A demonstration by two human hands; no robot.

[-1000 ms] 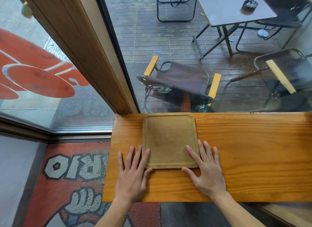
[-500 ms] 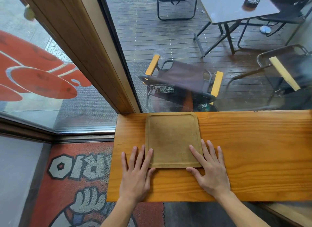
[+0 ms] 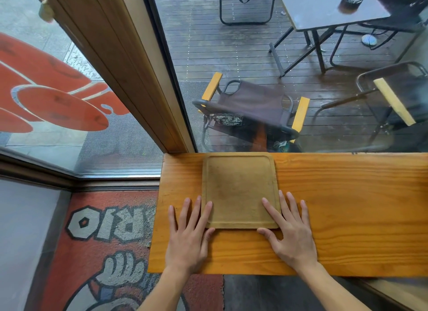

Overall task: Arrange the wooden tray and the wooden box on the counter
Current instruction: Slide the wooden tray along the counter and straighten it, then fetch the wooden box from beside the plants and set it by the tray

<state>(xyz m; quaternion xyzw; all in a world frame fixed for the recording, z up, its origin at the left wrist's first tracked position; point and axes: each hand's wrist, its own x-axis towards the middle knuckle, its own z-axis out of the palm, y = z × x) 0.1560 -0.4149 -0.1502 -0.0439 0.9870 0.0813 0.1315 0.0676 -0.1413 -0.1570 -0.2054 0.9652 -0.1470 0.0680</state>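
Hands flat, fingers spread: that is how we find both of them, the left hand [image 3: 188,237] at the near left corner and the right hand [image 3: 290,234] at the near right corner of the square, rounded-cornered, dull brown wooden tray [image 3: 239,190]. Neither hand grips anything; the palms lie open on the glossy orange-brown wooden counter [image 3: 347,206], with an inner finger or two of each resting on the tray's rim. The tray sits near the counter's left end, its far edge up against the window glass [image 3: 254,67]. We judge the step to be squaring the tray in place. To do it well, we would press lightly and evenly from both corners so it slides without turning, and check its sides run parallel to the counter's grain. The wooden box is nowhere in view, so we should leave clear room to the right for it.
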